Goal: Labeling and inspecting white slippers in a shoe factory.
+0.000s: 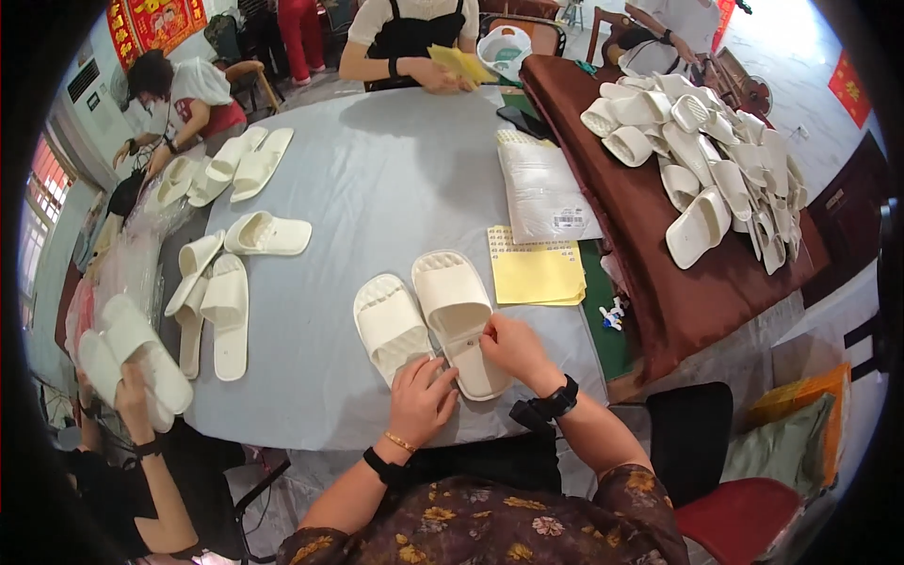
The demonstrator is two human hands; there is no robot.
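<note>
A pair of cream slippers lies before me on the grey-covered table [377,188], toes pointing away. My left hand [422,400] rests, fingers stretched out, across the heel end of the left slipper [391,325], its fingertips close to the other one. At the inner sole of the right slipper [452,292], my right hand [518,350] is closed, its fingertips bunched beside a small dark-marked spot. Whatever those fingertips pinch is hidden. Just beyond that hand lie yellow sticker sheets [537,275], the upper one partly covered with small labels.
A white plastic packet [546,193] and a dark phone [524,121] lie beyond the sheets. Many slippers are heaped [706,160] on the brown-covered table. More slippers [224,315] stand at left, where a co-worker's hand [134,400] holds a pair. Opposite, another person holds yellow sheets [461,64].
</note>
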